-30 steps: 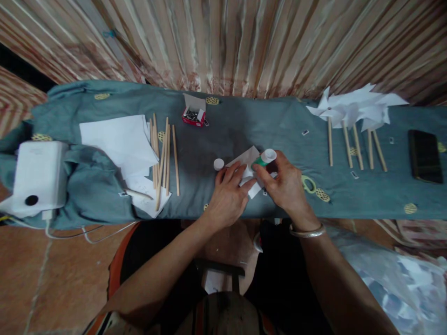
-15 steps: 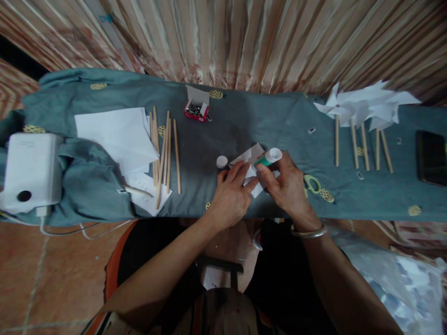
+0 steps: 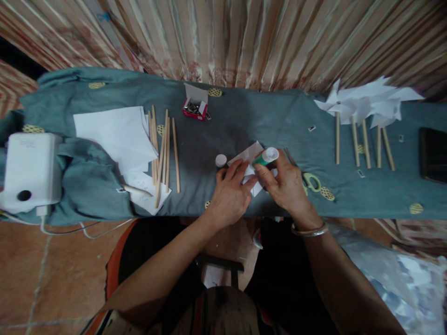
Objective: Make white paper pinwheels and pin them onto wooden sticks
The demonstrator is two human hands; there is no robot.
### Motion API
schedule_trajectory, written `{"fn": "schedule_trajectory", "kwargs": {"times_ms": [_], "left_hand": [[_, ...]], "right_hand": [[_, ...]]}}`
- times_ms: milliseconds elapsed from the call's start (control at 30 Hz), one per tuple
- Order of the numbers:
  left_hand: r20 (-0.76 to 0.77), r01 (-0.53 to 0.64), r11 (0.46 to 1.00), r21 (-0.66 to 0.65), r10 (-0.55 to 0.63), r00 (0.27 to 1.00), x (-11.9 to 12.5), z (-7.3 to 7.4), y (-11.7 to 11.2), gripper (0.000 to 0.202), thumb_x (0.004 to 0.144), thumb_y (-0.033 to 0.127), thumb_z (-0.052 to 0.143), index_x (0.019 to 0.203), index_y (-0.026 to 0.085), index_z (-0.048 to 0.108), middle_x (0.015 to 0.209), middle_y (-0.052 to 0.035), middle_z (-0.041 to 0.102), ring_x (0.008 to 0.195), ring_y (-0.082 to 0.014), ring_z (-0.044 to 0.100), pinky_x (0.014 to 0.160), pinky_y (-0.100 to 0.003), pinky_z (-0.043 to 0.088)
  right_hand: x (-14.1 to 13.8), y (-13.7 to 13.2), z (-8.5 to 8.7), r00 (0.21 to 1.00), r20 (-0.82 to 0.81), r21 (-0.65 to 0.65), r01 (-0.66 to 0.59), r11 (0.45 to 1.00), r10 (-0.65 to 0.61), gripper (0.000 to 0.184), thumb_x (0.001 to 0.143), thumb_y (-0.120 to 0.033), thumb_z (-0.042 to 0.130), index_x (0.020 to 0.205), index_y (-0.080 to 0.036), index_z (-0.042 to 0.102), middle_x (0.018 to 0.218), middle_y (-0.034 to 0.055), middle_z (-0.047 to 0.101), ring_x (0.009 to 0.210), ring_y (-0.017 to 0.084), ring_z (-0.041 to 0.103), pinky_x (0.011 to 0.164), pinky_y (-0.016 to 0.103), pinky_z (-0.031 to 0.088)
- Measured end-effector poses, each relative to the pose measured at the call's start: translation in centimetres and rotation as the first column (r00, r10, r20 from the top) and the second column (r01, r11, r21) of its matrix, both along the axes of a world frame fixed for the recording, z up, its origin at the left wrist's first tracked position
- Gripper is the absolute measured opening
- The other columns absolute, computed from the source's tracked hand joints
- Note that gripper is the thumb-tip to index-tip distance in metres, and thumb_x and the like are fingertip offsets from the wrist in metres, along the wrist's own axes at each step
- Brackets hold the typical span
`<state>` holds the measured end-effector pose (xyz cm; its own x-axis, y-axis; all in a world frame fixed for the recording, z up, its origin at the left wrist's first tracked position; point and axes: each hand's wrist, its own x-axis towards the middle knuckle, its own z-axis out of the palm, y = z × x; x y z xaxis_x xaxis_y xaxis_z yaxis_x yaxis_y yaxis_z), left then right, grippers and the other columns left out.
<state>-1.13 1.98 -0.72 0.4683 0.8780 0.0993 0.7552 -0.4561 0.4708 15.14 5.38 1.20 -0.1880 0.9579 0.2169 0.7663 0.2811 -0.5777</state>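
Note:
In the head view my right hand [image 3: 287,185] is wrapped round a glue stick [image 3: 265,157] with a green and white tube. The tube is tilted, its lower end down at a cut piece of white paper [image 3: 246,155]. My left hand [image 3: 228,195] lies on that paper with fingers spread, holding it against the cloth. Both hands cover parts of the sheet. A white round cap [image 3: 220,160] stands just beyond my left fingers. To the right of my right hand are scissors with light green handles [image 3: 312,182], partly hidden behind it.
Left of my hands lie wooden sticks [image 3: 164,158], white paper sheets [image 3: 111,135] and a white device [image 3: 33,163] with cables. A red box [image 3: 194,109] of small metal pieces stands open at the back. Paper pinwheels [image 3: 370,104] and a dark phone-like object [image 3: 433,153] are at right.
The glue stick and my right hand have shifted very slightly left over the paper. My left hand stays in place on it.

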Motion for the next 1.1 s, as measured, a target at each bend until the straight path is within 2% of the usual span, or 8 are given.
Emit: {"fn": "schedule_trajectory", "kwargs": {"times_ms": [333,700,1100], "left_hand": [[-0.008,-0.006,1.000,0.021,0.006,1.000,0.00,-0.03,0.04,0.041,0.088,0.019,0.050,0.129,0.022,0.058,0.150,-0.0154,0.044,0.141,-0.0352,0.032,0.103,-0.056,0.033],[-0.012,-0.005,0.999,0.032,0.006,1.000,-0.09,-0.11,-0.05,0.041,0.089,0.020,0.051,0.128,0.023,0.059,0.150,-0.0143,0.044,0.142,-0.0347,0.032,0.103,-0.056,0.034],[-0.022,-0.002,1.000,0.011,0.002,1.000,-0.01,0.01,-0.01,0.041,0.088,0.020,0.051,0.129,0.022,0.059,0.151,-0.0157,0.043,0.142,-0.0353,0.031,0.103,-0.056,0.033]], "right_hand": [[0.18,0.00,0.59,0.996,0.034,-0.027,-0.082,0.996,0.083,0.024,0.095,-0.044,0.049,0.100,-0.021,0.055,0.079,0.0044,0.065,0.075,0.023,0.066,0.068,0.036,0.050],[0.84,-0.26,0.36,0.996,0.072,0.043,-0.049,0.998,0.046,0.028,0.096,-0.046,0.046,0.103,-0.020,0.055,0.085,0.0077,0.067,0.079,0.026,0.067,0.068,0.038,0.052],[0.77,0.24,-0.25,0.999,0.043,0.057,-0.024,0.998,0.021,0.032,0.096,-0.048,0.046,0.107,-0.020,0.056,0.092,0.0099,0.068,0.084,0.027,0.068,0.073,0.041,0.053]]}}
